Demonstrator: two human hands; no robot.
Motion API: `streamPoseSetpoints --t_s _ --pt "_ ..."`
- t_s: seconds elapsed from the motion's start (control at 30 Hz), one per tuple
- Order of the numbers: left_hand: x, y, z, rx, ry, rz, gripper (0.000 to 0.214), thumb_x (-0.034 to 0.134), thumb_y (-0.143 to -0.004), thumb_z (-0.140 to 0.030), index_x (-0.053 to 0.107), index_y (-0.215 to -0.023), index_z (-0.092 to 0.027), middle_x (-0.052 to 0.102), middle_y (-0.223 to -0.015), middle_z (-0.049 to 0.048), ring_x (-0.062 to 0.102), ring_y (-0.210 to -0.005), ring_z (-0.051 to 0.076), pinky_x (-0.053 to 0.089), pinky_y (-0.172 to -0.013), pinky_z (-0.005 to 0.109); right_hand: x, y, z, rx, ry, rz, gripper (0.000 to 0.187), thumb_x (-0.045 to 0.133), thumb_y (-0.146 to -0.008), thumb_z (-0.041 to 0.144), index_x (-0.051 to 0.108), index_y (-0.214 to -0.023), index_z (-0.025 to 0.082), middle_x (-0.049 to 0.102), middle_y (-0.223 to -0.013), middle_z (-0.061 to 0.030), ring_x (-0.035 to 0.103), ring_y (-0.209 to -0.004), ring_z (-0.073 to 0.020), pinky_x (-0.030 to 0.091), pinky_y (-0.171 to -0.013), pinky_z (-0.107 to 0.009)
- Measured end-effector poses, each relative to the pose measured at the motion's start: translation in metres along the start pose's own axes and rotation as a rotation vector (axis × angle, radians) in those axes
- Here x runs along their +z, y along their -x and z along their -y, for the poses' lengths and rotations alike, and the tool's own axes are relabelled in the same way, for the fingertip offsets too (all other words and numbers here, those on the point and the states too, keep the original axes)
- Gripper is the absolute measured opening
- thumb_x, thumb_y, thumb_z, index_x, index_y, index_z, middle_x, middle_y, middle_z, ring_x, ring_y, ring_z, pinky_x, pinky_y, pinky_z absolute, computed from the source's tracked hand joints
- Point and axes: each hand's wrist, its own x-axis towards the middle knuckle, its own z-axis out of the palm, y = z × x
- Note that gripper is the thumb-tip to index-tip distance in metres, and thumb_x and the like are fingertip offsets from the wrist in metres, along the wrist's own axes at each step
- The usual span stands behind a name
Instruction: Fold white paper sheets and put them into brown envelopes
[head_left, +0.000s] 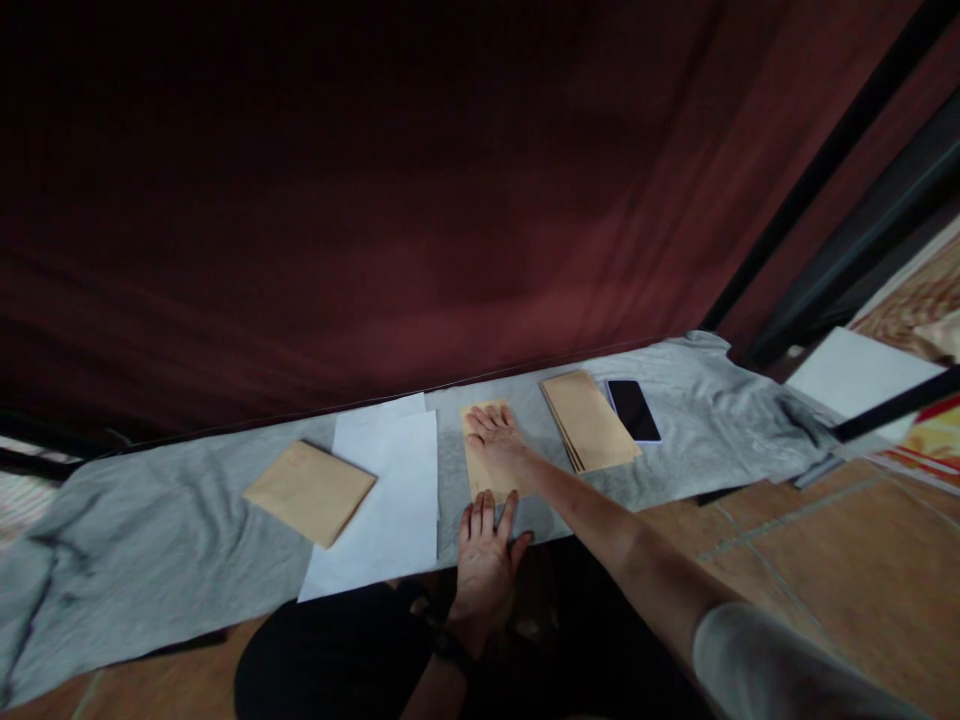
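Note:
A brown paper envelope (480, 474) lies flat on the grey cloth in front of me, partly covered by my hands. My right hand (496, 434) is spread flat over its upper part, fingers apart. At its near edge rests my left hand (486, 550), fingers stretched out and the thumb apart. To the right sits a stack of brown envelopes (589, 420). On the left, another small pile of brown envelopes (311, 490) overlaps white sheets of paper (390, 490).
A phone (634, 410) lies right of the envelope stack. Grey cloth (172, 540) covers the narrow bench, with a dark red curtain (375, 250) behind it. A black pole (817, 180) slants at the right, near a white board (862, 375). Tiled floor (810, 550) shows below.

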Motion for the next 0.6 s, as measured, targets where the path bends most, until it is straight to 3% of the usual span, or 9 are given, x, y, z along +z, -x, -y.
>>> streamPoseSetpoints --t_s 0.2,0.4,0.6 --pt "0.003 0.000 0.000 -0.002 -0.012 -0.001 0.060 0.056 -0.095 -0.050 0.047 -0.149 -0.026 0.055 -0.144 0.0178 0.049 -0.136 0.033 0.042 -0.109 0.052 0.002 0.034 0.006 -0.041 -0.021 -0.001 0.054 0.032 -0.106 0.045 0.040 -0.153 0.018 0.036 -0.161 -0.0067 0.032 -0.148 -0.0302 0.020 -0.122 -0.054" --pt "-0.004 0.001 -0.003 -0.042 0.052 0.002 0.048 0.054 -0.095 -0.049 0.061 -0.133 -0.022 0.055 -0.145 0.0182 0.050 -0.135 0.034 0.042 -0.110 0.052 0.001 0.077 0.011 -0.115 -0.054 0.033 0.052 0.030 -0.107 0.043 0.041 -0.152 0.020 0.034 -0.162 -0.0051 0.030 -0.150 -0.0262 0.023 -0.122 -0.051" --pt "0.000 0.004 0.000 -0.005 0.046 0.013 0.053 0.054 -0.096 -0.041 0.052 -0.142 -0.015 0.049 -0.151 0.0191 0.045 -0.140 0.033 0.040 -0.113 0.051 -0.003 0.137 0.013 -0.180 -0.061 -0.006 0.054 0.030 -0.107 0.041 0.038 -0.154 0.015 0.036 -0.160 -0.0086 0.030 -0.150 -0.0205 0.027 -0.123 -0.043"
